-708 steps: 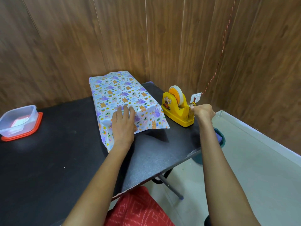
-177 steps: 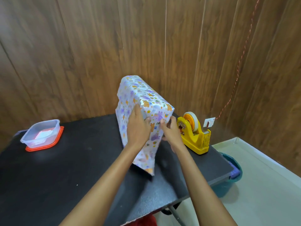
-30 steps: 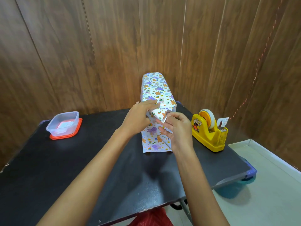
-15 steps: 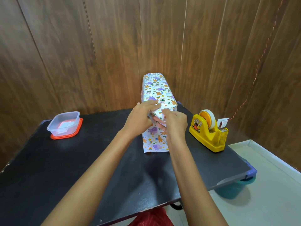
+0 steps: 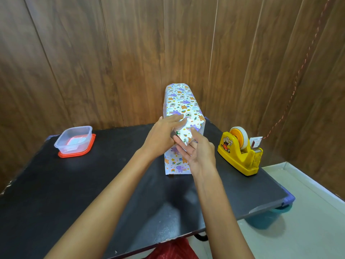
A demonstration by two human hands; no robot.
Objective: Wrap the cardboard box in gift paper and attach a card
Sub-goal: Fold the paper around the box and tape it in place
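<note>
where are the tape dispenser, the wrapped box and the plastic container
tape dispenser (image 5: 237, 156), head view, on its yellow body
wrapped box (image 5: 180, 103), head view, on its papered top face
plastic container (image 5: 73, 146), head view, on its clear front wall

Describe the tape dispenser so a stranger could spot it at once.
Start at the black table against the wood-panelled wall. On its right end, right of the upright wrapped box, sits the tape dispenser. It is the only bright yellow thing, with a cartoon sticker and a tape roll on an orange hub.
</note>
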